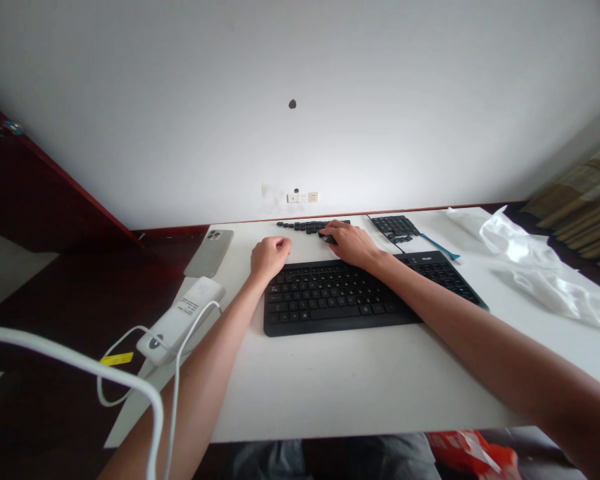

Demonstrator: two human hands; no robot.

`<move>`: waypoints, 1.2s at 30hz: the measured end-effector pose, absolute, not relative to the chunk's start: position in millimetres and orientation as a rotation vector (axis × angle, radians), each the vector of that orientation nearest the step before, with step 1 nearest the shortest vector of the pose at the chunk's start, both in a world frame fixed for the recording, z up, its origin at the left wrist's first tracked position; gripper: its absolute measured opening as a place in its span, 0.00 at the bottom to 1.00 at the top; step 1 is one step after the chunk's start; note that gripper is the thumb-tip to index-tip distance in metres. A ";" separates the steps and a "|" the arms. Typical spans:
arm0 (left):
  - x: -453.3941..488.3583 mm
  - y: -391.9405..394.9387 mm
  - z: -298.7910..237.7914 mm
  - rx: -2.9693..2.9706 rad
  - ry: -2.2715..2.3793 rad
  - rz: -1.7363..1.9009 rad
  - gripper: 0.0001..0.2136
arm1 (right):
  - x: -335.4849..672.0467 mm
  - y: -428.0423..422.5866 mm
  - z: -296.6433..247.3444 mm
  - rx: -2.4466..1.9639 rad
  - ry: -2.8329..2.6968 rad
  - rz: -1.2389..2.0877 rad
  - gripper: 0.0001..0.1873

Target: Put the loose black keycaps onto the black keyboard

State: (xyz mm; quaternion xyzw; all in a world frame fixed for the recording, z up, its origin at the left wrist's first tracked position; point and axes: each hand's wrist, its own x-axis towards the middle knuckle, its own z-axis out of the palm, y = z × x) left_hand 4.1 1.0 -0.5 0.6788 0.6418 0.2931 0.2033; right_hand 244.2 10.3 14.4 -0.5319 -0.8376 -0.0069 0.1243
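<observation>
A black keyboard (313,297) lies on the white table in front of me. My left hand (271,257) rests at its upper left corner, curled into a fist; whatever is inside, if anything, is hidden. Beyond the keyboard runs a line of loose black keycaps (300,227). Over the right part of that line is my right hand (351,243), its fingers bent down and pinched around a small black keycap (329,238). More black keycaps (394,225) are grouped farther right, and a thin blue tool (441,247) lies beside them.
A phone (209,253) lies at the left edge of the table (300,387), above a white power strip-like block (183,317) with a white cable (145,385). Crumpled white plastic wrap (520,247) covers the right side. A wall with sockets (303,197) stands behind.
</observation>
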 end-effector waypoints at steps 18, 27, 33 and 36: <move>4.7 1.5 -1.3 1.902 1.793 0.829 0.18 | 236.3 2.9 25.8 -1.376 -2.574 0.036 0.14; 4.5 2.4 -2.9 1.913 1.792 0.840 0.18 | 228.8 -5.8 42.7 -1.406 -2.677 0.027 0.09; 4.2 2.9 -2.7 1.908 1.783 0.840 0.19 | 236.9 2.2 47.4 -1.334 -2.696 0.159 0.06; 4.2 3.2 -3.2 1.912 1.786 0.837 0.19 | 239.5 3.0 51.6 -1.272 -2.685 0.195 0.07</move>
